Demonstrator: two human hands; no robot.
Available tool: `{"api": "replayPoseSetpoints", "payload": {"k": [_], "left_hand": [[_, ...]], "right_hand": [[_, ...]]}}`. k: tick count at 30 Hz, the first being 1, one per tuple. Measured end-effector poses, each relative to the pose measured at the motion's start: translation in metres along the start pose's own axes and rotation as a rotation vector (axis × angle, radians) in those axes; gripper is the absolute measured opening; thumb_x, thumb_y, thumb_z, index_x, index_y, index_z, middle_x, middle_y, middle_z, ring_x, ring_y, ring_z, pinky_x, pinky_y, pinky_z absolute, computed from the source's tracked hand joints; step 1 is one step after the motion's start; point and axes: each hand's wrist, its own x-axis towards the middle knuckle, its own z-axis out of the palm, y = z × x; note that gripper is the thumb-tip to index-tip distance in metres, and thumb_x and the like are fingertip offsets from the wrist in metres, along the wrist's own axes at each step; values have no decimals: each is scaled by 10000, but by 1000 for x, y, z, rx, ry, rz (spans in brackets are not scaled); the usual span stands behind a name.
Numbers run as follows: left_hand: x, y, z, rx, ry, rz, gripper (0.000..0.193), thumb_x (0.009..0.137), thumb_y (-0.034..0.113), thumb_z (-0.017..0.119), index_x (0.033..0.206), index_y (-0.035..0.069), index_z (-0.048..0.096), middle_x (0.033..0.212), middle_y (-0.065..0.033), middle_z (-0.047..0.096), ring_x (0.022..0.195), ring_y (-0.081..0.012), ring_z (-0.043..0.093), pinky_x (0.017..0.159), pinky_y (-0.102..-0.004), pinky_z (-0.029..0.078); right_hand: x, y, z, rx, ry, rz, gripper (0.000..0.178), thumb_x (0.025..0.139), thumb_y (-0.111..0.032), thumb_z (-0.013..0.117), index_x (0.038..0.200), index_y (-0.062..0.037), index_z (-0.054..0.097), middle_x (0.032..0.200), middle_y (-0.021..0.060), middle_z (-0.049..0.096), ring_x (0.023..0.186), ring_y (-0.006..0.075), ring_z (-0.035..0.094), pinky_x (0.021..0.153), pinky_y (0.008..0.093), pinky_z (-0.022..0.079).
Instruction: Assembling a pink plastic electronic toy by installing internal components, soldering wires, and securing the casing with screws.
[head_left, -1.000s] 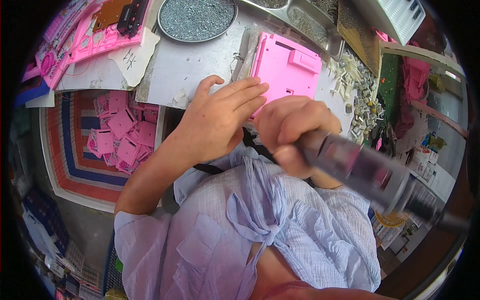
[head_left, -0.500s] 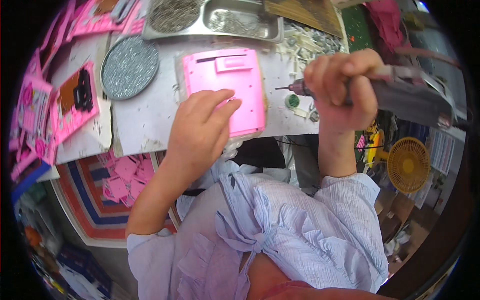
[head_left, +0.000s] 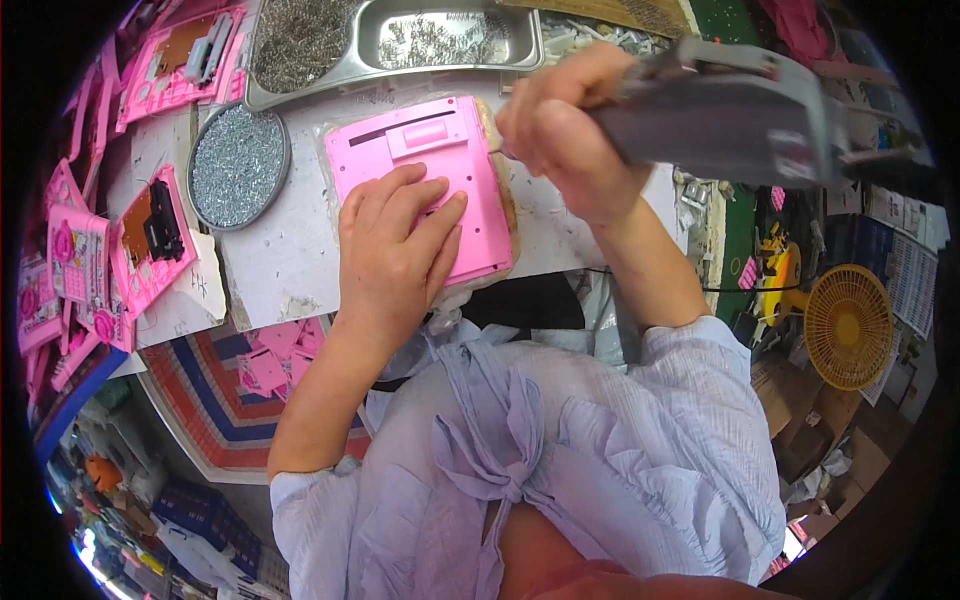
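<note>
A pink plastic case lies flat on a padded cloth on the white work table. My left hand rests on it with fingers spread, covering its left-middle part. Raised beside the case's upper right side, my right hand is wrapped round a dark electric screwdriver. The tool's tip points left toward the case's right edge, mostly hidden by my fingers. Left of the case stands a round dish full of small silvery screws.
Behind the case, a metal tray holds small springs in its compartments. Pink housings with circuit parts crowd the left side. Below the table, a striped container holds pink pieces. A yellow fan stands at the right.
My right hand has brought the screwdriver leftward and up, close to the case's upper right edge. My left hand stays on the case, its fingers a little more bunched over the middle.
</note>
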Motion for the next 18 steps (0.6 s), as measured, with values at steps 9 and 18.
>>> {"api": "replayPoseSetpoints", "payload": {"k": [9, 18], "left_hand": [[4, -7, 3, -149, -13, -9, 307, 792, 138, 767, 1094, 92, 742, 1137, -83, 662, 1129, -294, 603, 1005, -479, 399], [37, -47, -28, 172, 134, 92, 393, 808, 258, 780, 1109, 38, 656, 1302, -126, 635, 1135, -287, 641, 1093, -589, 404]], "right_hand": [[-46, -26, 10, 36, 62, 153, 236, 937, -194, 698, 965, -81, 493, 601, 36, 514, 509, 148, 466, 578, 349, 469], [11, -76, -13, 345, -14, -87, 236, 985, -276, 551, 1136, -96, 578, 637, -63, 471, 582, 94, 445, 634, 306, 351]]}}
